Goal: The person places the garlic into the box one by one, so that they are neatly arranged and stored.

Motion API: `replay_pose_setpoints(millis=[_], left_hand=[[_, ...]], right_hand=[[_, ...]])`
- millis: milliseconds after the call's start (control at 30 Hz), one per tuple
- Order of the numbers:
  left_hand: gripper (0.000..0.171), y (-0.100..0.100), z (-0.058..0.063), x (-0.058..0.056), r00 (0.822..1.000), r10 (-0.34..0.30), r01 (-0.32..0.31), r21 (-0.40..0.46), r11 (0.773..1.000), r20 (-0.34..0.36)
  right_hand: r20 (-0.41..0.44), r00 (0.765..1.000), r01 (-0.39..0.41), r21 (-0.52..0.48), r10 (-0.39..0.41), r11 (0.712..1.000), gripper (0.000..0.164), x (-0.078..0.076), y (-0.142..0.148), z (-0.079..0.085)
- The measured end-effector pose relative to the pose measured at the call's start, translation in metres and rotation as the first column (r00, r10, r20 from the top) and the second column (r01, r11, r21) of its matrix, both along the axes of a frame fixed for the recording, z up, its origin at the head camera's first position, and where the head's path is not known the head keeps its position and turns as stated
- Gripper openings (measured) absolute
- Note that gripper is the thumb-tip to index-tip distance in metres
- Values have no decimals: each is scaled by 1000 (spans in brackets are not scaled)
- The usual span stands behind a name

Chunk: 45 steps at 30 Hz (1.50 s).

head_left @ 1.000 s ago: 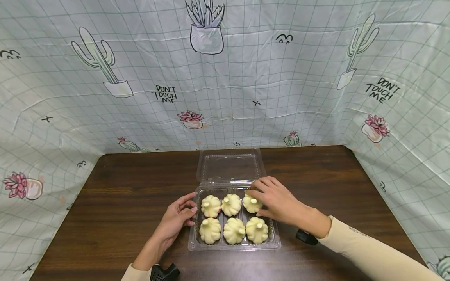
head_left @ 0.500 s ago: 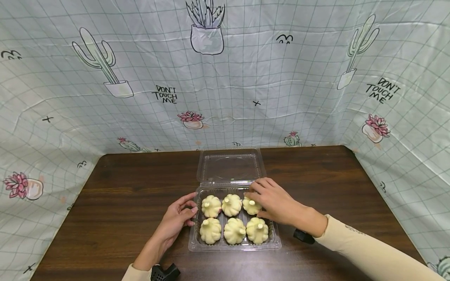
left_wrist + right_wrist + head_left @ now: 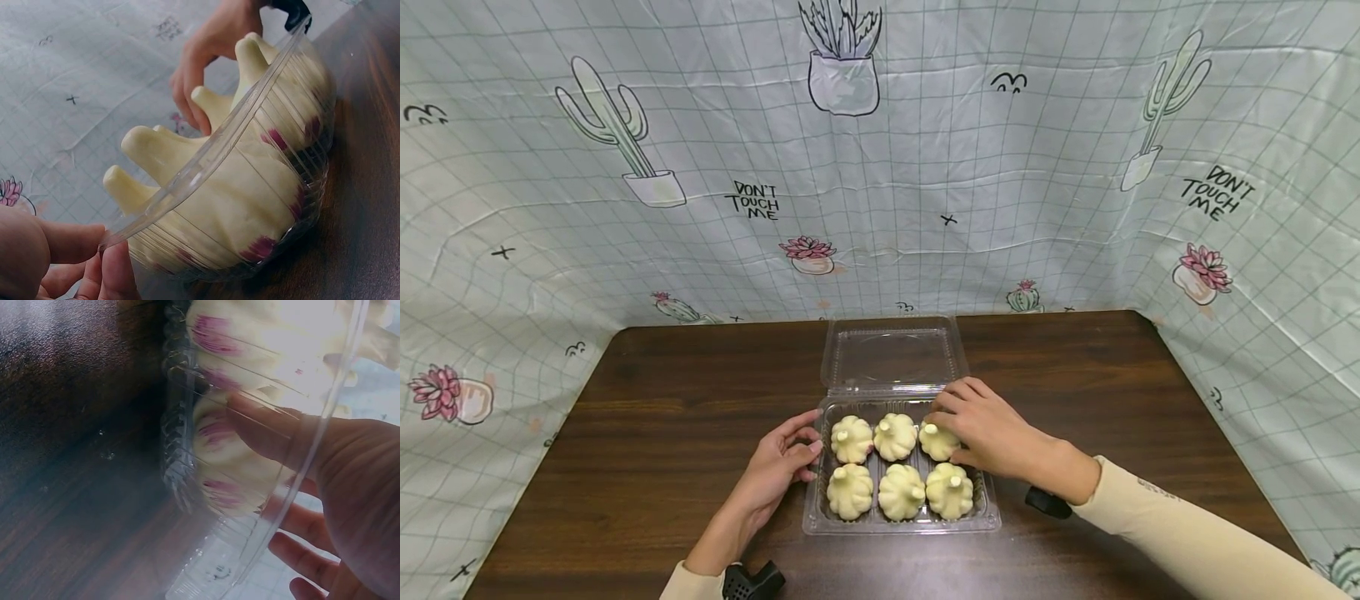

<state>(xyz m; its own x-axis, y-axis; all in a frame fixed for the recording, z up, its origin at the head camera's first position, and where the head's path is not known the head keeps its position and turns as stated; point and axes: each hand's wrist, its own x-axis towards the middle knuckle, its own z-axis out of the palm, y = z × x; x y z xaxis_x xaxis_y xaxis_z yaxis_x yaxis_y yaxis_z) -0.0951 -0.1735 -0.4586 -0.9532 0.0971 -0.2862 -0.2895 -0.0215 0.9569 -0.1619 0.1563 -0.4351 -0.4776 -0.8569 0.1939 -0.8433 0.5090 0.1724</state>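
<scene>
A clear plastic clamshell container (image 3: 902, 527) lies with its lid folded back, and pale garlic bulbs (image 3: 901, 492) sit in it in two rows of three. My left hand (image 3: 772, 468) pinches the container's left rim between thumb and fingers, as the left wrist view (image 3: 72, 250) shows up close. At the back right compartment my right hand (image 3: 988, 427) holds a garlic bulb (image 3: 936, 442), thumb on the near side and fingers on the far side. In the right wrist view, the thumb (image 3: 269, 428) presses against that bulb inside the clear wall. Purple marks show on the bulbs' lower sides.
The transparent lid (image 3: 895, 357) lies flat behind the container, close to the back edge of the dark wooden table (image 3: 700, 400). A fabric backdrop (image 3: 880, 167) printed with cacti surrounds the table at the back and sides.
My right wrist has shifted slightly to the left, with the hand staying around the back right garlic bulb. The left hand keeps its hold on the rim.
</scene>
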Motion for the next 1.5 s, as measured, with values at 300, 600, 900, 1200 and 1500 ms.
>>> replay_pose_setpoints(millis=[300,600,900,1200,1500], left_hand=[[55,1,1,-2,1000,2,-2,-2,1000,-2],[55,0,2,-2,1000,5,-5,-6,1000,4],[55,-1,1,-1,1000,-15,15,-23,1000,-2],[55,-1,2,-2,1000,-15,15,-15,1000,-2],[54,0,3,-2,1000,-12,12,-22,1000,4]], right_hand=[[32,999,17,-29,-16,999,49,1,3,4],[26,999,31,-54,-30,998,53,2,7,7],[46,999,29,-122,-23,992,57,1,14,14],[174,969,216,-261,-174,941,51,-11,32,26],[205,903,420,-225,-379,879,58,-29,43,11]])
